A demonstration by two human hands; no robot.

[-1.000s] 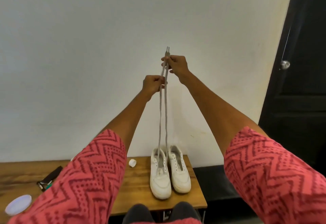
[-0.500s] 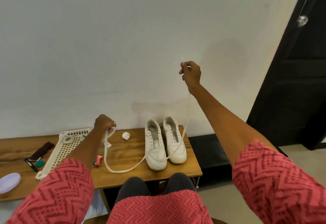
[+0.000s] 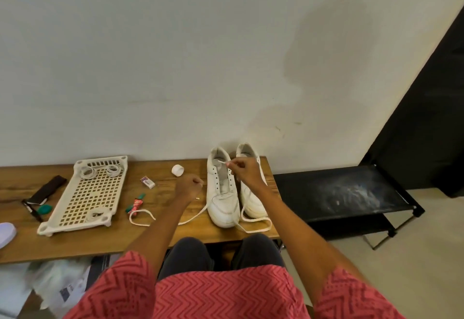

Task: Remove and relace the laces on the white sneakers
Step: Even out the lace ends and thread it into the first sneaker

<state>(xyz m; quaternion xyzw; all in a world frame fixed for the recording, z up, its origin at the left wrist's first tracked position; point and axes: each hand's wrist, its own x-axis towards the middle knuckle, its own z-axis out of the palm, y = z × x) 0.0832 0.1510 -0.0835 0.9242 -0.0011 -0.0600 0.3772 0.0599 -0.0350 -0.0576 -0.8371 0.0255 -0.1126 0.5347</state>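
Two white sneakers stand side by side at the right end of the wooden table (image 3: 75, 241), toes toward me. The left sneaker (image 3: 222, 200) has open eyelets. A white lace (image 3: 256, 220) runs through its toe end. One half lies looped on the table to the left, and the other half loops in front of the right sneaker (image 3: 252, 207) and rises to my right hand (image 3: 244, 173). That hand pinches the lace tip over the left sneaker's opening. My left hand (image 3: 189, 187) hovers just left of the sneakers, fingers curled, with nothing visible in it.
A white perforated tray (image 3: 98, 193) with coiled laces sits mid-table. Around it lie a white cap (image 3: 177, 170), a small eraser (image 3: 147, 182), a red-green wrapper (image 3: 136, 205) and dark items (image 3: 47, 190). A black low shelf (image 3: 339, 193) stands right of the table.
Both hands came down from high in front of the wall. The left hand let go of the lace, which now lies on the table. The right hand brought its tip to the left sneaker.
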